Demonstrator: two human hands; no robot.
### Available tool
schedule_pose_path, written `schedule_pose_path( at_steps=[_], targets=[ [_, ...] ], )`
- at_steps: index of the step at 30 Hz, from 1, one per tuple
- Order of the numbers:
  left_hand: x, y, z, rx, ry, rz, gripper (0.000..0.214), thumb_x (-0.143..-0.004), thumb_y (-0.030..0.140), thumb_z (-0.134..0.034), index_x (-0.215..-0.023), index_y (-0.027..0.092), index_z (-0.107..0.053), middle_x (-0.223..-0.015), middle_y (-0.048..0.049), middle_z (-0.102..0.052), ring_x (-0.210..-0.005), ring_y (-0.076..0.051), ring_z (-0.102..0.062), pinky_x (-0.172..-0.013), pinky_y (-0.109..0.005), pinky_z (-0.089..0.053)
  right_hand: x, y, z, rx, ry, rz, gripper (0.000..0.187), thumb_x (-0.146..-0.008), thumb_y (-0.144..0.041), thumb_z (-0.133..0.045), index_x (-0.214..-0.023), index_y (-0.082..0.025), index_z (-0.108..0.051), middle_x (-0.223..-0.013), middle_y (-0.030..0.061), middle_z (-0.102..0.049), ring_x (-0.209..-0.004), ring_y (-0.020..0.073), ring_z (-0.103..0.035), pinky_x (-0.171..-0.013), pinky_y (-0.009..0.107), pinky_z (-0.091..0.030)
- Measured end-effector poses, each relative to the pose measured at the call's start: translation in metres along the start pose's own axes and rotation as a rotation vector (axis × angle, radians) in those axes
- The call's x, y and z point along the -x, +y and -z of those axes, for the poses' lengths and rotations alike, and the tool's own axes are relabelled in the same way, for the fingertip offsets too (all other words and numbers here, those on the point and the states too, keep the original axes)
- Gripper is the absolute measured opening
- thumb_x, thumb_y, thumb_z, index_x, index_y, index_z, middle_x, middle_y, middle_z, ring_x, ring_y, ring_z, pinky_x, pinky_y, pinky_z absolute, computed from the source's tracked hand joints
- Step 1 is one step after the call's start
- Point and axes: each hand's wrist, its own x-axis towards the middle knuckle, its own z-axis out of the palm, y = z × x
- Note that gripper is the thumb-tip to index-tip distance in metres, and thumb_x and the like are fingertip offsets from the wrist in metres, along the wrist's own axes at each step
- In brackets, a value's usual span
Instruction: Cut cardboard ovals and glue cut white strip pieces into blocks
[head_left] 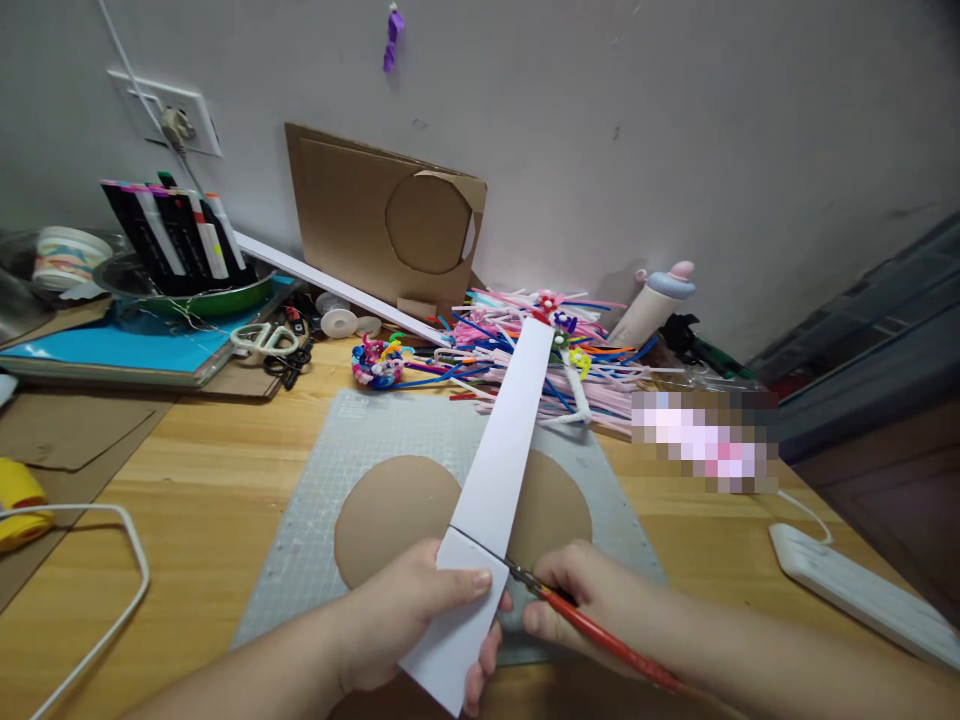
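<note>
In the head view, my left hand (420,615) grips the near end of a long white strip of card (499,440), thumb on top and fingers beneath. My right hand (592,600) is closed on red-handled scissors (600,635), which meet the strip's right edge just ahead of my left thumb. A thin dark line crosses the strip there; whether it is blade or cut I cannot tell. Below the strip, a left cardboard circle (397,515) and a right cardboard circle (555,510) rest on a grey cutting mat (307,530). The strip partly hides both.
Coloured pipe cleaners (600,385) are heaped behind the mat. A cardboard sheet (337,210) leans against the wall. To the left are markers (176,240) in a green bowl and white scissors (266,342). A tumbler (652,305) and a white power strip (855,590) are at right.
</note>
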Motion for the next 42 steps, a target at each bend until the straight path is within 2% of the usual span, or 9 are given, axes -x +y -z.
schedule_pose_path(
  at_steps=[8,13,17,21,24,28,33,38,42],
  targets=[
    [-0.003,0.001,0.004,0.08,0.029,0.077,0.029,-0.08,0.041,-0.058,-0.086,0.013,-0.061,-0.058,-0.0062,-0.062,-0.045,-0.015,-0.059,-0.044,-0.027,-0.05,-0.013,0.005,-0.004,-0.108,-0.042,0.074,0.06,-0.076,-0.073,-0.047,-0.055,-0.018,-0.036,-0.052,-0.0058,-0.026,-0.049,0.0071,-0.022,-0.041,0.023,-0.013],
    [0.004,0.015,0.006,0.043,0.12,0.198,0.03,-0.076,0.041,-0.058,-0.084,0.013,-0.059,-0.057,-0.006,-0.061,-0.043,-0.015,-0.057,-0.043,-0.028,-0.049,-0.022,0.007,-0.002,-0.179,-0.064,-0.01,0.059,-0.076,-0.074,-0.047,-0.055,-0.02,-0.037,-0.044,-0.0071,-0.031,-0.037,0.0055,-0.026,-0.033,0.019,-0.017],
    [0.015,0.034,0.008,-0.199,0.253,-0.009,0.032,-0.078,0.045,-0.058,-0.088,0.014,-0.058,-0.061,-0.0039,-0.061,-0.047,-0.015,-0.055,-0.048,-0.027,-0.044,-0.022,0.003,0.014,-0.288,-0.063,-0.118,0.054,-0.079,-0.069,-0.045,-0.054,-0.022,-0.036,-0.038,-0.0074,-0.037,-0.026,0.0068,-0.031,-0.026,0.019,-0.024],
    [0.021,0.049,0.006,-0.82,0.505,-0.378,0.017,-0.08,0.035,-0.06,-0.083,0.018,-0.06,-0.067,-0.0008,-0.06,-0.062,-0.015,-0.053,-0.06,-0.025,-0.039,-0.017,0.01,0.027,-0.399,0.113,0.006,0.046,-0.08,-0.059,-0.052,-0.058,-0.022,-0.037,-0.038,-0.0088,-0.039,-0.029,0.0063,-0.033,-0.03,0.018,-0.023],
    [0.023,0.05,0.005,-1.145,0.459,-0.491,0.017,-0.087,0.034,-0.051,-0.087,0.021,-0.062,-0.079,-0.0017,-0.065,-0.071,-0.016,-0.055,-0.065,-0.025,-0.038,-0.013,0.023,0.03,-0.452,0.254,0.064,0.046,-0.083,-0.058,-0.049,-0.057,-0.021,-0.037,-0.039,-0.0085,-0.038,-0.032,0.007,-0.034,-0.035,0.019,-0.026],
    [0.023,0.045,0.005,-1.235,0.441,-0.498,0.018,-0.09,0.034,-0.047,-0.091,0.022,-0.061,-0.082,-0.0018,-0.066,-0.072,-0.015,-0.056,-0.066,-0.024,-0.039,-0.015,0.05,0.024,-0.552,0.347,0.128,0.049,-0.088,-0.057,-0.043,-0.056,-0.02,-0.039,-0.043,-0.0072,-0.038,-0.034,0.0072,-0.036,-0.038,0.021,-0.028],
    [0.017,0.041,0.007,-1.16,0.502,-0.538,0.017,-0.088,0.035,-0.05,-0.088,0.021,-0.06,-0.078,-0.0019,-0.064,-0.07,-0.016,-0.056,-0.066,-0.025,-0.039,-0.024,0.074,0.014,-0.687,0.373,0.154,0.048,-0.091,-0.054,-0.041,-0.057,-0.02,-0.039,-0.045,-0.007,-0.038,-0.034,0.007,-0.037,-0.036,0.021,-0.025],
    [0.006,0.041,0.012,-0.586,0.694,-0.575,0.024,-0.082,0.036,-0.058,-0.1,0.022,-0.051,-0.077,-0.0011,-0.067,-0.075,-0.019,-0.061,-0.069,-0.028,-0.043,-0.022,0.073,0.021,-0.599,0.504,0.129,0.047,-0.089,-0.055,-0.044,-0.058,-0.02,-0.038,-0.044,-0.0075,-0.039,-0.033,0.0065,-0.036,-0.036,0.02,-0.027],
    [0.0,0.045,0.015,-0.346,0.687,-0.471,0.032,-0.077,0.038,-0.065,-0.098,0.017,-0.053,-0.09,-0.0064,-0.069,-0.079,-0.019,-0.063,-0.066,-0.028,-0.045,-0.019,0.071,0.025,-0.629,0.553,0.123,0.046,-0.086,-0.055,-0.049,-0.057,-0.02,-0.039,-0.041,-0.0078,-0.039,-0.033,0.0068,-0.037,-0.036,0.02,-0.027]
  ],
)
